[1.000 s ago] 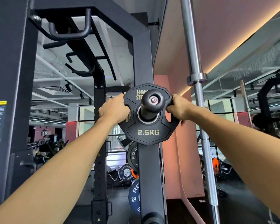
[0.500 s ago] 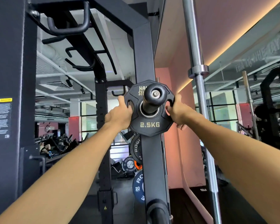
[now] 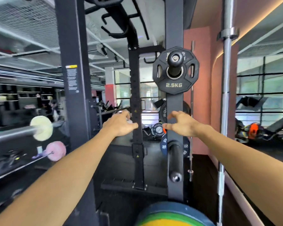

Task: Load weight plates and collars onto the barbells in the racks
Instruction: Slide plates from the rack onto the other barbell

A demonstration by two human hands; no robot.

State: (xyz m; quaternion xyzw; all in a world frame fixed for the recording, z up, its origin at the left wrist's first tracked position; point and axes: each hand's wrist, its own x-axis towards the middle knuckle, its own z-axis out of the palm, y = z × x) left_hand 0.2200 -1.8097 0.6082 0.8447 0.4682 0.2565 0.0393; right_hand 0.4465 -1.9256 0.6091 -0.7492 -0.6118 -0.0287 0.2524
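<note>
Hanging free on black storage peg point(image 3: 175, 66) of rack upright point(image 3: 174, 26): matte twelve-sided 2.5KG plate point(image 3: 176, 70) (slotted grips). Left hand point(image 3: 119, 124), right hand point(image 3: 181, 124) lowered off plate since earlier, fingers loosely spread, grasping nothing.

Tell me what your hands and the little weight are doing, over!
Left hand open, right hand open, neither has a grip. Small weight plate hangs on its peg, above both hands. Nothing in between.
</note>
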